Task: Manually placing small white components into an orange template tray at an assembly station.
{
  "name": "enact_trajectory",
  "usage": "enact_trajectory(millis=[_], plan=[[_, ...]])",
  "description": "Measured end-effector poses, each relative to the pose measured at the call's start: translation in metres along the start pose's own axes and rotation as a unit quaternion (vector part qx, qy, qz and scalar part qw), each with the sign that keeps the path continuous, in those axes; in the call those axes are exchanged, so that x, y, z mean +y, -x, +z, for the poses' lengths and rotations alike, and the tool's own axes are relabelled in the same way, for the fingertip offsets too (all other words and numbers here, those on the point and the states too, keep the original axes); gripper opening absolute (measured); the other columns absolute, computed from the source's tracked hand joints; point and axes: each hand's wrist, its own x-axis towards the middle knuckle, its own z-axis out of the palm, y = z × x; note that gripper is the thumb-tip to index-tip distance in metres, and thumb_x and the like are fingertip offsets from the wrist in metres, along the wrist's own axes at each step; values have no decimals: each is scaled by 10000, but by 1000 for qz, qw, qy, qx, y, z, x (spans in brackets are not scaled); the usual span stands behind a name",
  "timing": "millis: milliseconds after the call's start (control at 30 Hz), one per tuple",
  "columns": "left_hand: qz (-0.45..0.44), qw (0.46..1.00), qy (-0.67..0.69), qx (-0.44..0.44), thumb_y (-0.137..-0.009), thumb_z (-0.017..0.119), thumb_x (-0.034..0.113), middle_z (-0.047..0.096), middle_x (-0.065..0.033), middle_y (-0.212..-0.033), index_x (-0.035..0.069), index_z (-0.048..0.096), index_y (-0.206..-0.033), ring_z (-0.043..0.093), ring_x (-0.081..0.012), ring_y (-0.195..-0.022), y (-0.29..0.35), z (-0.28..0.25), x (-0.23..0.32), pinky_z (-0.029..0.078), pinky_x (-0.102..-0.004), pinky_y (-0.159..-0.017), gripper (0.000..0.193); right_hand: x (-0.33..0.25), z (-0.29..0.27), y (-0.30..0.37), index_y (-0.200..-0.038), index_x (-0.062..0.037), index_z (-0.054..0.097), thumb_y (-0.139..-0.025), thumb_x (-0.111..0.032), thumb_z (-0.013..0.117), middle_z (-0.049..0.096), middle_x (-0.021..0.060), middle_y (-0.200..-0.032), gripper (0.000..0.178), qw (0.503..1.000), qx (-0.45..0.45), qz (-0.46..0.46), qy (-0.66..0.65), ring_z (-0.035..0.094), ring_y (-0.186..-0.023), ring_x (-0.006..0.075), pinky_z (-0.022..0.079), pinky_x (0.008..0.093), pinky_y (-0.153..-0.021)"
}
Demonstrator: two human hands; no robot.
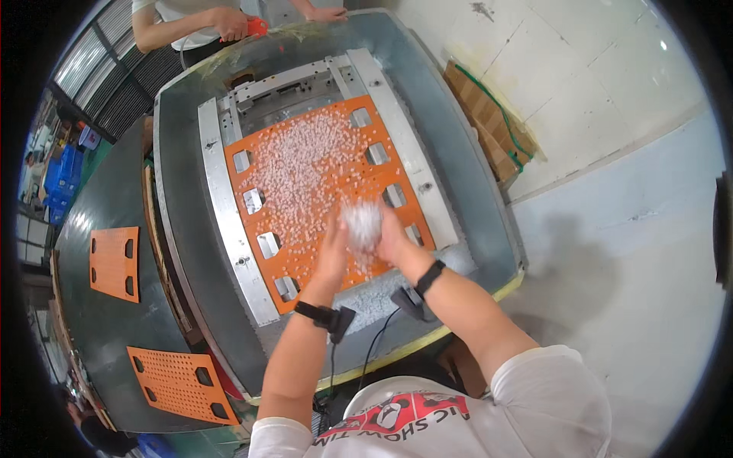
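Observation:
An orange perforated plate [267, 221] lies in a grey metal frame [221, 221] on a big work table [473, 191]. Several small white pellets [298, 164] are strewn over the plate. My left hand [334, 248] and my right hand [393, 237] are cupped together just above the plate's near edge. Between them is a blurred heap of white pellets [362, 223], some falling. Each wrist carries a black band with a small black device and cable.
Two more orange perforated plates [114, 263] [179, 385] lie on a dark table to the left. Another person's hands [229, 23], holding an orange object [257, 27], are at the far end. A wooden pallet [489, 126] leans at the right.

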Motion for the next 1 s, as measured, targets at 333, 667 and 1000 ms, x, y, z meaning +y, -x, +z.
enact_trajectory(millis=[333,667,1000], plan=[[-87,983,-145,66,-896,425,255,616,-157,-805,8,316,-1301,609,-144,-634,101,-47,17,450,-255,-554,486,-28,-135,95,-756,12,575,-844,-259,500,529,33,-639,295,824,173,-161,515,492,-547,106,404,245,-496],[9,930,-357,-82,-808,513,176,575,-190,-1063,-2,521,-1121,546,-303,-1008,115,-67,-75,411,-346,-881,360,-107,-350,407,-628,44,498,-791,-175,491,457,108,-494,273,476,575,-284,602,445,-436,173,380,331,-418],[-41,813,-498,-298,-796,524,291,583,-213,-987,13,546,-1080,569,-341,-912,158,2,-78,447,-381,-791,398,92,-380,441,-680,11,599,-740,-218,504,584,240,-741,256,484,452,120,739,554,-740,409,427,474,-684]])
